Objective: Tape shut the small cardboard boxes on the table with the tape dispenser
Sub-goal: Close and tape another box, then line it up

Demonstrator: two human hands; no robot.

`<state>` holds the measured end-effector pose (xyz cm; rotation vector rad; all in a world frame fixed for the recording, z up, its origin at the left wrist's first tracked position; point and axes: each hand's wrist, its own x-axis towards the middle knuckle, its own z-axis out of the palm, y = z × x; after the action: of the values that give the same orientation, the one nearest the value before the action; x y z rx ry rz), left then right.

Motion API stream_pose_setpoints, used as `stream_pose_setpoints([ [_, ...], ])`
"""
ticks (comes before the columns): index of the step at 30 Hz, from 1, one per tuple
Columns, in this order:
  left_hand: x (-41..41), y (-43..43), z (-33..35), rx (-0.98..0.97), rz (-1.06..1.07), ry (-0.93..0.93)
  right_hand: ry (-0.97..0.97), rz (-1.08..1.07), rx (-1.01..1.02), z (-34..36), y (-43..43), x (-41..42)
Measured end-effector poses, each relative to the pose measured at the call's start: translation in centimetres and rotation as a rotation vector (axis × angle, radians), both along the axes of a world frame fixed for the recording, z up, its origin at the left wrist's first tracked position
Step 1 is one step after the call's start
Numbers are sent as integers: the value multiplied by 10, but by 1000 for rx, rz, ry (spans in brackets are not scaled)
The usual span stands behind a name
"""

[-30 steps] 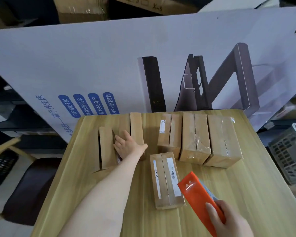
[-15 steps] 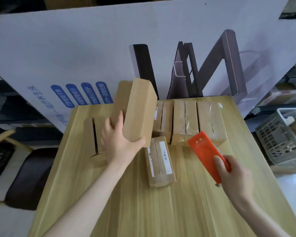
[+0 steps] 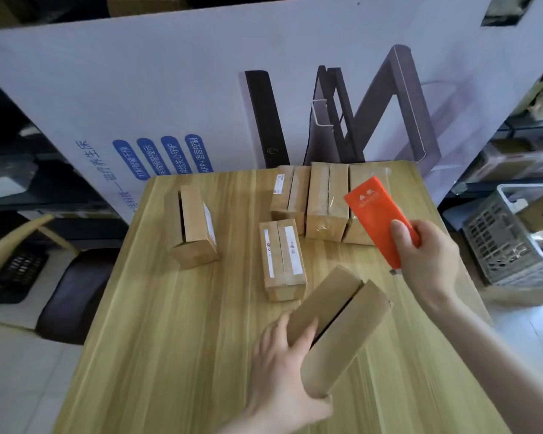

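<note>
My left hand [image 3: 281, 375] grips a long cardboard box [image 3: 342, 327] near the table's front, flaps up with an open slit between them. My right hand [image 3: 427, 261] holds the orange tape dispenser [image 3: 378, 214] above the table, to the right of the held box. A taped box with white labels [image 3: 282, 260] lies in the middle. An untaped box [image 3: 192, 227] stands at the left with a gap between its flaps. Three taped boxes [image 3: 326, 202] sit in a row at the back; the dispenser partly hides the rightmost one.
The wooden table [image 3: 176, 339] has a big white printed carton [image 3: 201, 89] standing behind it. A grey plastic crate [image 3: 511, 239] is off the right edge. A dark chair [image 3: 72, 292] stands at the left, below table level.
My left hand has carried the box from the back left down to the front of the table and turned it flaps up. My right hand with the dispenser has risen slightly.
</note>
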<state>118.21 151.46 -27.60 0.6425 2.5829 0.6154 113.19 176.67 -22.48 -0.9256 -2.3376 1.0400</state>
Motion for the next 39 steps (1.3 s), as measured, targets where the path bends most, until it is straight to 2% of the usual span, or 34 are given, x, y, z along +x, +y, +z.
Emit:
stream_pose_setpoints([
  [5, -8, 11, -55, -177, -18, -41, -86, 94, 33, -22, -20, 4],
  [12, -44, 8, -77, -121, -18, -85, -174, 146, 36, -32, -27, 12],
  [15, -60, 21, -67, 51, 130, 25, -170, 134, 9, -32, -26, 16],
  [17, -85, 40, -63, 81, 287, 75, -160, 132, -12, -33, -26, 17],
  [21, -134, 74, -66, 25, 625, -160, -163, 160, -36, -35, -29, 13],
  [24, -148, 78, -83, -19, 679, -255, -164, 179, -42, -37, -30, 8],
  [29, -147, 40, -92, -46, 769, -125, -147, 190, -57, -39, -27, -5],
  [33, -186, 9, -91, -15, 879, -30, -163, 182, -63, -46, -28, -21],
  [39, -291, 25, -80, -24, 742, 61, -158, 175, -43, -55, -28, -37],
])
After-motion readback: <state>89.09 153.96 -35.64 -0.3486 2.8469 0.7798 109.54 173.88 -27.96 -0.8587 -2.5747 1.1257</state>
